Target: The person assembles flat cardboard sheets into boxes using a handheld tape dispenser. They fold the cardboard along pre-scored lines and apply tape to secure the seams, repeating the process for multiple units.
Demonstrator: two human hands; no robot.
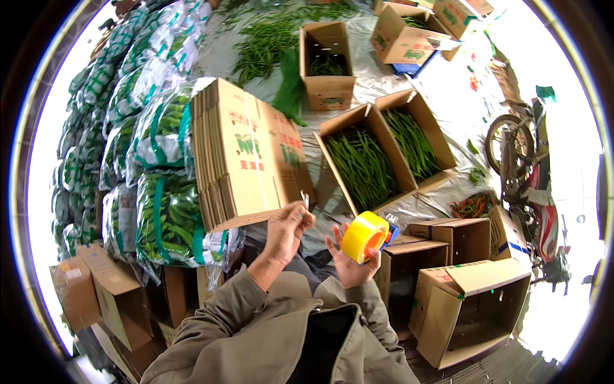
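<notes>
Jacket: olive-brown cloth jacket (pixel 256 326), nearest us, sleeves reaching toward the middle.
Left hand: our left hand (pixel 288 233) is narrow, thumb and fingers together, seemingly pinching a small pale sliver (pixel 305 198); too small for us to tell what.
Right hand: our right hand (pixel 355 265) holds the tape, some fingers spread out on its left.
Tape: thick, glossy yellow tape roll (pixel 362 237) on a blue-and-orange dispenser (pixel 391 233), right of the left hand; no stretched strip that we can make out.
Flat cartons: leaning stack of folded brown cardboard cartons (pixel 246 153) with red and green print, just beyond the left hand.
Filled cartons: two open brown cardboard cartons (pixel 345 121) of long green pods, farther off, side by side.
Near right: open brown cardboard box (pixel 438 313) tipped on its side.
Left: clear plastic bags (pixel 169 217) of green vegetables, green-banded, piled high.
Handling: we'd judge a firm dispenser grip best, spread fingers clear of the cutting edge, left pinch light and precise, roll kept off the carton corner.
</notes>
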